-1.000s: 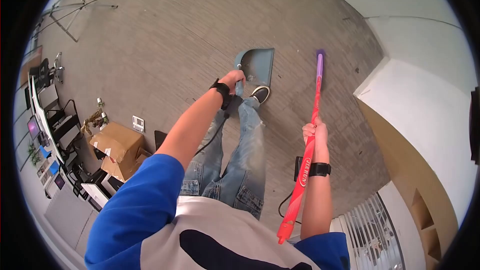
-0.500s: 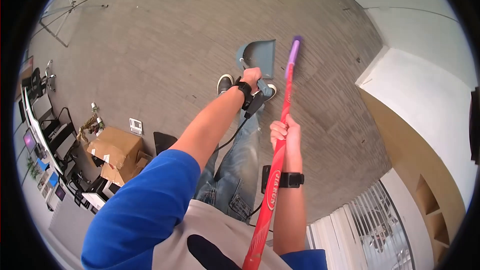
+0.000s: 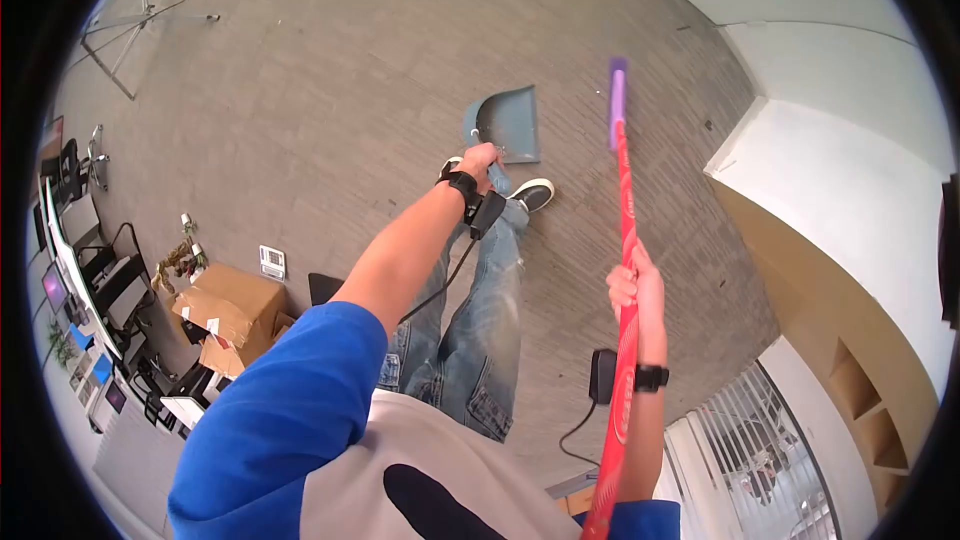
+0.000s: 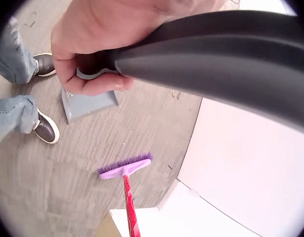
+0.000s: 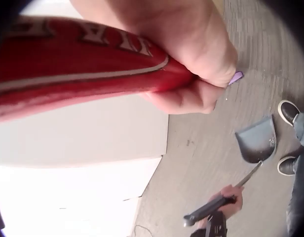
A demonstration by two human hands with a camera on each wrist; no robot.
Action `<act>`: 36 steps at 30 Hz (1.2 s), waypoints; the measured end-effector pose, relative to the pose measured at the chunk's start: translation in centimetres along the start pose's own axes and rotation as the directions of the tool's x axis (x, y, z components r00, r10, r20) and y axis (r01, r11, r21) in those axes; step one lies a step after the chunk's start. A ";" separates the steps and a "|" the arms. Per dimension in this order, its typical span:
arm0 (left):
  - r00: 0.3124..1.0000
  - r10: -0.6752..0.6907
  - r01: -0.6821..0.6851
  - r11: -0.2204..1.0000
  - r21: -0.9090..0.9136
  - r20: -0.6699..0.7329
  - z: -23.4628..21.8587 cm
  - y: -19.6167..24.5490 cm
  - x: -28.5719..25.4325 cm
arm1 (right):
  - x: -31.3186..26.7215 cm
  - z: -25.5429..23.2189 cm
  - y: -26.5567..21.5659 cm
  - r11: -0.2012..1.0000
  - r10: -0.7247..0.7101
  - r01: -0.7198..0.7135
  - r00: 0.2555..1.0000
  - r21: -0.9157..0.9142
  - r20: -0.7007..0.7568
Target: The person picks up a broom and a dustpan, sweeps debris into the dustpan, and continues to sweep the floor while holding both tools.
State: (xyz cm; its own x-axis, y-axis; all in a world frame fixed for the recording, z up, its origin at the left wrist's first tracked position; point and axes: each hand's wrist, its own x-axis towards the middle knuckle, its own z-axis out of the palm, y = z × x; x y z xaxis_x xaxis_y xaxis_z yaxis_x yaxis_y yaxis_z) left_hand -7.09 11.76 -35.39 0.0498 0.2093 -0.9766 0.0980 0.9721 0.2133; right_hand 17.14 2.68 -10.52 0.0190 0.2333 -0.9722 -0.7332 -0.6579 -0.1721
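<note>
Your left hand (image 3: 480,161): curled round the handle (image 4: 216,64) of the dustpan (image 3: 515,120), which lies just ahead. Your right hand (image 3: 640,290): gripping the broom (image 3: 626,180), brush (image 4: 125,168) beyond. Step: apparently sweeping. Next: likely a stroke toward the dustpan.

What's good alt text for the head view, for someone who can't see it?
A person's left hand holds a blue-gray dustpan while the right hand grips a red-handled broom. Its purple head, blurred, is right of the dustpan, apart from it.

Pale letters (image 5: 123,42) "JIA", the rest unclear, on the red broom handle (image 5: 78,64).
</note>
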 end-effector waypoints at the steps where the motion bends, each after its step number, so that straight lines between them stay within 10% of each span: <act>1: 0.998 -0.058 0.059 0.996 -0.067 0.004 -0.2 -0.2 -0.1 | 1.5 0.0 0.0 1.000 0.005 -0.005 1.000 -0.005 0.000; 4: 0.987 -0.163 0.163 0.966 -0.198 0.020 -1.4 -1.1 1.8 | 7.3 -0.7 0.1 0.999 -0.010 0.014 0.997 0.047 -0.081; 6: 0.972 0.132 -0.162 0.975 0.149 0.192 -2.7 -4.6 7.2 | 9.5 0.2 1.2 0.991 0.052 -0.041 0.995 0.124 -0.090; 9: 0.919 0.320 -0.357 0.923 0.145 0.231 -2.9 -5.5 7.9 | 9.4 2.9 5.5 0.997 0.078 -0.079 0.991 -0.003 -0.111; 10: 0.799 0.559 -0.597 0.781 0.181 0.222 -2.4 -5.8 7.0 | 8.7 3.9 7.1 0.994 0.107 -0.103 0.989 0.045 -0.106; 13: 0.710 0.602 -0.683 0.460 0.568 0.365 -2.0 -2.8 1.1 | 6.6 6.0 9.3 0.952 0.210 -0.207 0.978 0.226 0.013; 16: 0.849 0.469 -0.516 0.836 0.187 0.245 -3.5 -7.9 9.6 | 4.3 5.8 9.2 0.939 0.183 -0.222 0.969 0.262 0.166; 17: 0.574 0.779 -0.819 0.537 0.202 0.254 -4.3 -8.6 8.4 | 3.4 5.3 8.8 0.927 0.177 -0.248 0.951 0.280 0.254; 18: 0.891 0.424 -0.416 0.906 -0.083 0.162 -4.4 -5.5 3.9 | 2.1 4.6 7.9 0.876 0.202 -0.313 0.929 0.366 0.310; 19: 0.973 -0.048 0.131 0.920 -0.369 0.226 -4.7 -2.1 -1.3 | 0.5 3.9 6.9 0.814 0.223 -0.380 0.903 0.440 0.367; 23: 0.908 0.000 0.297 0.708 -0.641 0.420 -8.8 -2.6 -5.4 | -6.8 3.6 4.6 0.771 0.130 -0.333 0.916 0.542 0.379; 27: 0.915 -0.077 0.338 0.685 -0.645 0.397 -14.0 -2.6 -12.6 | -9.4 1.8 3.9 0.916 -0.075 -0.069 0.938 0.395 0.338; 36: 0.973 -0.029 0.200 0.595 -0.779 0.228 -23.6 -7.4 -23.7 | -6.8 -2.0 -1.4 0.931 -0.006 -0.052 0.987 0.362 0.158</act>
State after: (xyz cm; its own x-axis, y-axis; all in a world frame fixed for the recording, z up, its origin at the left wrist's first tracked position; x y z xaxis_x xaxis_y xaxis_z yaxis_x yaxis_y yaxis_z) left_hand -32.47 2.07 -14.46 0.2720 0.1516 -0.9503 -0.7058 0.7027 -0.0899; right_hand 19.40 0.55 -4.03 -0.0841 0.3479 -0.9337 -0.9296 -0.3649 -0.0522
